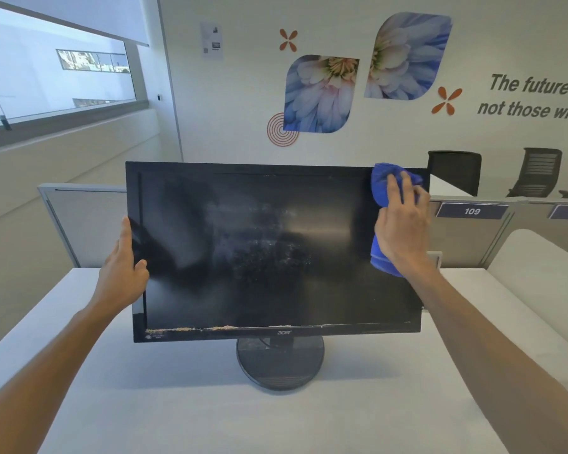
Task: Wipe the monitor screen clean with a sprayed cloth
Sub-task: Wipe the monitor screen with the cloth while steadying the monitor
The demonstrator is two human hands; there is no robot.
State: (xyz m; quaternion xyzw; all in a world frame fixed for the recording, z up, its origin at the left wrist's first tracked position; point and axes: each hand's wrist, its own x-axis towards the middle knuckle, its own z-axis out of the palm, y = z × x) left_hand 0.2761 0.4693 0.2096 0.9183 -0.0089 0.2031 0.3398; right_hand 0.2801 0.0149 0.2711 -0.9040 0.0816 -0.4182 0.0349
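A black monitor (269, 250) stands on a round base (279, 365) in the middle of the white desk (210, 404). Its dark screen shows whitish smears in the centre and a crusty line along the bottom edge. My left hand (125, 270) grips the monitor's left bezel, thumb on the front. My right hand (404, 224) presses a blue cloth (382, 181) flat against the screen's upper right corner; part of the cloth hangs below my palm. No spray bottle is in view.
Grey partition panels (79, 224) rise behind the desk, with number plates (472, 211) on the right. Two black office chairs (535, 172) stand beyond them by a wall with flower graphics. A window is at the upper left.
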